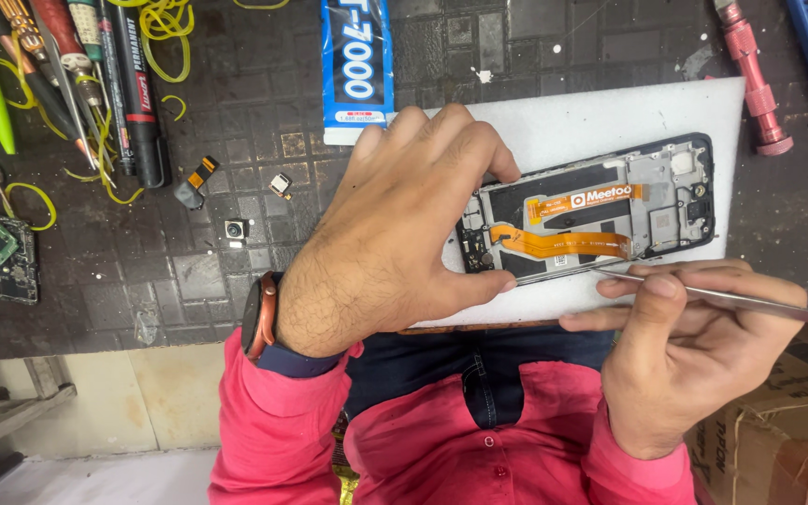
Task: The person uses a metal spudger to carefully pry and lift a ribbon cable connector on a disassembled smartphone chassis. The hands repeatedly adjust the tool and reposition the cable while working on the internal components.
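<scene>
Now left hand [395,234] steadying phone frame [600,210], right hand [685,346] gripping tweezers [741,301]

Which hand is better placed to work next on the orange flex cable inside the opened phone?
Probably the right hand: it holds metal tweezers whose tip is at the phone frame near the orange flex cable. The left hand steadies the frame.

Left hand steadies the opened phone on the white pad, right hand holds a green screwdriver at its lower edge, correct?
Not quite. In the head view the right hand holds thin metal tweezers, not a green screwdriver. The rest holds: the left hand steadies the opened phone on the white pad.
</scene>
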